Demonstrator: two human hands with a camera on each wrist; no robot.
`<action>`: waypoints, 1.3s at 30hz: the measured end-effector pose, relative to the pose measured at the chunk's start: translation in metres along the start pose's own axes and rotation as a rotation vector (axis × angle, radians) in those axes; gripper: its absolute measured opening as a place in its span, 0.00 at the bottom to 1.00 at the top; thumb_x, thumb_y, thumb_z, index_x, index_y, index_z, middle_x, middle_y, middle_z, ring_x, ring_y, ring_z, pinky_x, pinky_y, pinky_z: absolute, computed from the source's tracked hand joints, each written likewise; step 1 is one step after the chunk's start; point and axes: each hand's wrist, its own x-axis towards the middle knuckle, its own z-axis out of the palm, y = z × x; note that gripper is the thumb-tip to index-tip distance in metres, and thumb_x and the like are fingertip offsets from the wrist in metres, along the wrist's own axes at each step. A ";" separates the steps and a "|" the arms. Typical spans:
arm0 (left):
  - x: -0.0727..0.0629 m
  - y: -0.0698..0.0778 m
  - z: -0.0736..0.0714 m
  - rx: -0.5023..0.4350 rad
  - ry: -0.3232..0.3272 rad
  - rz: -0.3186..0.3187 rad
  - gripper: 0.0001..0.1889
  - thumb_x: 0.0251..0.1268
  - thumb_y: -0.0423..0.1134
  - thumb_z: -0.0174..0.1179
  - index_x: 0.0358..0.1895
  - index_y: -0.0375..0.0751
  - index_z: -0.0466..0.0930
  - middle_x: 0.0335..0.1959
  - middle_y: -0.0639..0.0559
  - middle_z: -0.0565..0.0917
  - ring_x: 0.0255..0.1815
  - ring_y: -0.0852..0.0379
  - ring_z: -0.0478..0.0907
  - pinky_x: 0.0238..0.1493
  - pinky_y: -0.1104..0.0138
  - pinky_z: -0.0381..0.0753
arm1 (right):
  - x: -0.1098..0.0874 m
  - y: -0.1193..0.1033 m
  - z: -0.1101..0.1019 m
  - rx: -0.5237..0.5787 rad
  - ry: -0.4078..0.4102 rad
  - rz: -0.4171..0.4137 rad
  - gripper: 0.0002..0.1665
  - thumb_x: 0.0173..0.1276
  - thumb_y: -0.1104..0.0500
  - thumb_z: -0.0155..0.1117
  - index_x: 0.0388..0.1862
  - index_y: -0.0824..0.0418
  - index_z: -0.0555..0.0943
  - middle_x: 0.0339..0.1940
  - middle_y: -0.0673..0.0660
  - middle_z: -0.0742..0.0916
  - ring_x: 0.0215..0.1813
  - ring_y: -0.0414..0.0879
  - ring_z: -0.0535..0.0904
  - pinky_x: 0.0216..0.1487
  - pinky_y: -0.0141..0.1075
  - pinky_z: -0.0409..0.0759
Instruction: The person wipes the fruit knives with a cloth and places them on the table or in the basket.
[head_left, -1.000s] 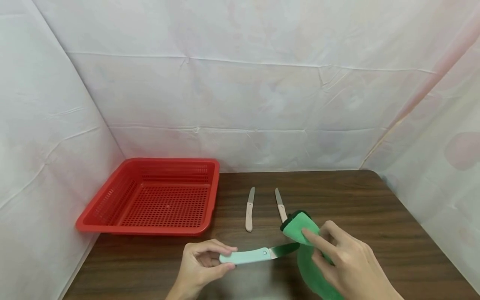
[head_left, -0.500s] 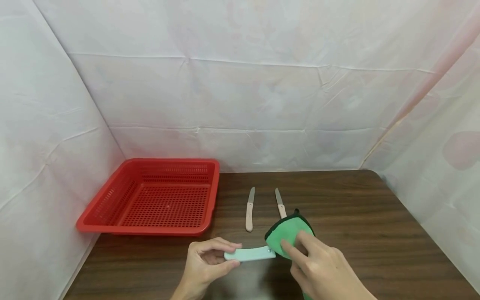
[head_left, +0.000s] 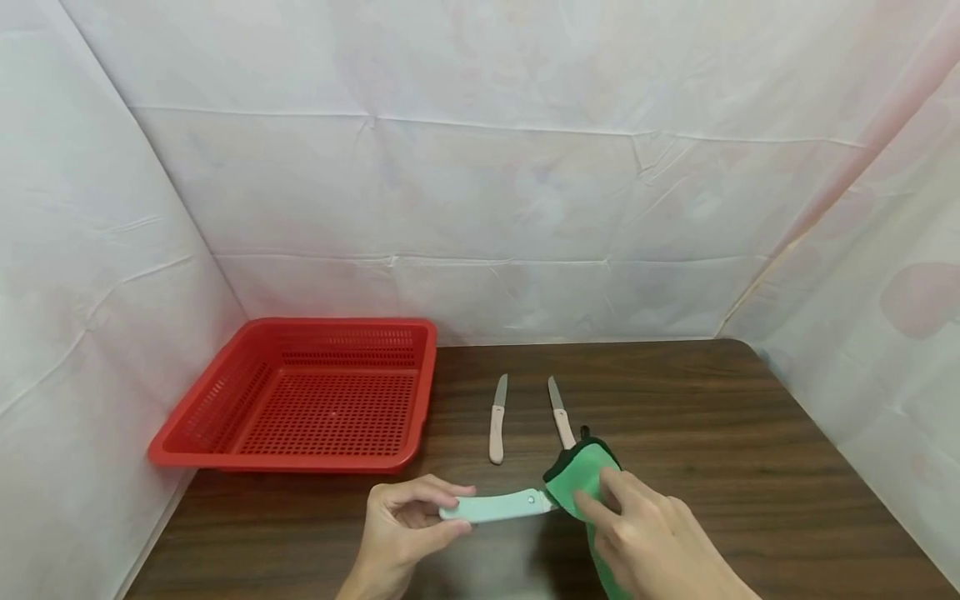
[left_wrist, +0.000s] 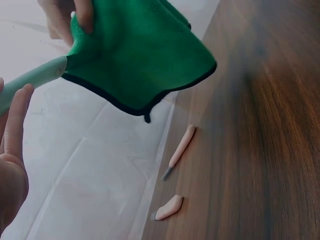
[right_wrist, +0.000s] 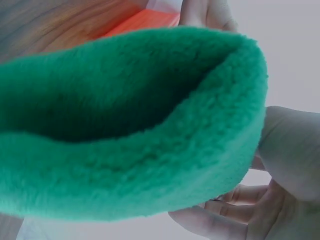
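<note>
My left hand (head_left: 393, 533) grips a small knife (head_left: 498, 506) by its mint-green handle, held level over the table. My right hand (head_left: 648, 533) pinches a green cloth (head_left: 583, 477) with black edging around the blade. Only a sliver of metal beside the handle shows; the cloth covers the rest of the blade. In the left wrist view the cloth (left_wrist: 145, 60) hangs down from the fingers beyond the handle (left_wrist: 37, 77). Folded fleecy cloth (right_wrist: 150, 175) fills most of the right wrist view.
Behind the hands, two knives with pale pink handles lie on the brown wooden table (head_left: 712, 433): a left one (head_left: 497, 429) and a right one (head_left: 562, 421), whose handle end the cloth overlaps. A red perforated basket (head_left: 408, 454) stands at the left. White sheets (head_left: 480, 192) enclose the table.
The right hand with the cloth moved left along the blade up to the handle, covering it, then slightly back right. The left hand still holds the knife, nearly in place.
</note>
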 end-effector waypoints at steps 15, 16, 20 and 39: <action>-0.002 0.001 -0.006 0.045 -0.010 -0.007 0.16 0.46 0.13 0.63 0.40 0.28 0.82 0.40 0.35 0.84 0.42 0.48 0.83 0.33 0.64 0.84 | -0.007 0.008 -0.007 -0.052 0.008 0.098 0.29 0.66 0.55 0.26 0.31 0.53 0.81 0.25 0.46 0.67 0.21 0.30 0.53 0.14 0.19 0.53; -0.002 0.001 -0.006 0.050 -0.012 -0.008 0.16 0.46 0.13 0.63 0.40 0.28 0.82 0.40 0.34 0.84 0.42 0.48 0.83 0.33 0.64 0.84 | -0.007 0.009 -0.008 -0.053 0.012 0.104 0.29 0.67 0.55 0.26 0.31 0.53 0.81 0.25 0.46 0.66 0.20 0.30 0.53 0.14 0.19 0.53; -0.003 0.001 -0.006 0.069 -0.011 -0.016 0.16 0.46 0.14 0.63 0.40 0.27 0.82 0.39 0.30 0.83 0.41 0.47 0.83 0.32 0.63 0.84 | -0.007 0.011 -0.012 -0.061 0.053 0.117 0.30 0.69 0.53 0.29 0.33 0.54 0.83 0.26 0.45 0.68 0.20 0.29 0.54 0.14 0.18 0.53; 0.001 -0.002 0.001 0.081 -0.036 -0.020 0.15 0.46 0.14 0.63 0.39 0.28 0.82 0.38 0.32 0.83 0.40 0.47 0.83 0.30 0.57 0.84 | 0.011 -0.003 -0.011 0.004 0.104 0.012 0.29 0.70 0.57 0.30 0.35 0.59 0.83 0.26 0.50 0.70 0.22 0.32 0.56 0.14 0.17 0.51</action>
